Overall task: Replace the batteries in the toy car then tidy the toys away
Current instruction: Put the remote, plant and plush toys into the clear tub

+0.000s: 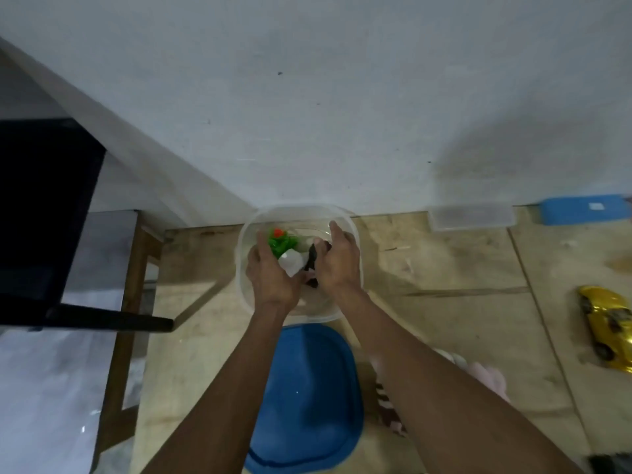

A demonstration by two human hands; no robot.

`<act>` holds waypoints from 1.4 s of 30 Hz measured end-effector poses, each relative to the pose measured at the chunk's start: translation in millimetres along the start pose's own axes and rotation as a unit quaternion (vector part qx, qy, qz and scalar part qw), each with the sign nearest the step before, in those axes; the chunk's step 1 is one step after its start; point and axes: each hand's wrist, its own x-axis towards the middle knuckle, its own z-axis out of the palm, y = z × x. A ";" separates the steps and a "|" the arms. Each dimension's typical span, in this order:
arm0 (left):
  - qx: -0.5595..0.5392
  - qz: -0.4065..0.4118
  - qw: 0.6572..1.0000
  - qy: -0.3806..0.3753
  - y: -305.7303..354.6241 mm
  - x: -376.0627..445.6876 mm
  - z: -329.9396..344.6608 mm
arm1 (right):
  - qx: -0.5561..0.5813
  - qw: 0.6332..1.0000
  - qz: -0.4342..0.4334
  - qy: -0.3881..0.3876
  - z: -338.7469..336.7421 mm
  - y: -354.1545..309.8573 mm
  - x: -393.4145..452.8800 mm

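A clear plastic tub (243, 241) stands on the floor by the wall. Both my hands are over its opening. My left hand (270, 273) has its fingers curled round a white toy (290, 265), with a green and red toy (281, 243) just beyond its fingertips. My right hand (337, 265) grips a dark toy (313, 260) at the tub's right side. The gold toy car (607, 325) lies on the floor far to the right, well away from both hands.
The tub's blue lid (307, 398) lies on the floor just in front of it. A second clear tub (472, 217) and a blue lid (581, 210) sit against the wall at the right. A dark chair (51, 213) and a wooden frame (130, 302) stand at the left. Pink cloth (485, 374) lies under my right forearm.
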 end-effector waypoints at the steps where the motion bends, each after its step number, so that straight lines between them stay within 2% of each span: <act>1: -0.007 0.004 1.000 0.012 4.8 -7.3 -1.6 | 0.016 1.000 -0.007 0.011 -9.4 0.6 -5.5; 6: -0.038 0.088 0.990 0.107 32.6 -73.1 3.8 | 0.086 0.991 -0.063 0.086 -70.7 27.8 -40.5; 11: -0.072 0.144 0.979 0.123 56.1 -163.4 49.7 | 0.108 0.981 -0.060 0.151 -144.1 106.3 -85.2; 14: -0.051 0.115 0.988 0.087 46.9 -214.4 91.3 | 0.064 0.978 -0.052 0.190 -172.2 163.6 -118.8; 16: -0.008 0.098 0.992 0.073 36.2 -242.5 117.4 | 0.032 0.981 -0.031 0.188 -177.8 198.7 -137.2; 19: 0.053 0.035 0.997 0.037 23.7 -273.5 147.6 | -0.042 0.989 0.016 0.144 -172.7 241.6 -157.8; 22: 0.099 -0.001 0.995 0.002 14.7 -287.2 166.2 | -0.053 0.993 0.009 0.105 -159.8 267.9 -170.2; 25: 0.125 -0.025 0.992 -0.012 9.9 -282.7 177.4 | -0.045 0.994 0.000 0.098 -145.5 277.3 -169.1; 30: 0.168 -0.045 0.985 0.010 4.0 -271.2 188.9 | -0.058 0.990 -0.030 0.125 -133.0 279.2 -162.8; 34: 0.146 -0.053 0.987 0.038 7.9 -270.1 196.2 | -0.018 0.992 -0.047 0.119 -130.8 277.4 -163.0; 42: 0.096 -0.101 0.989 0.043 15.1 -256.6 194.9 | 0.054 0.993 -0.007 0.105 -138.3 282.7 -157.1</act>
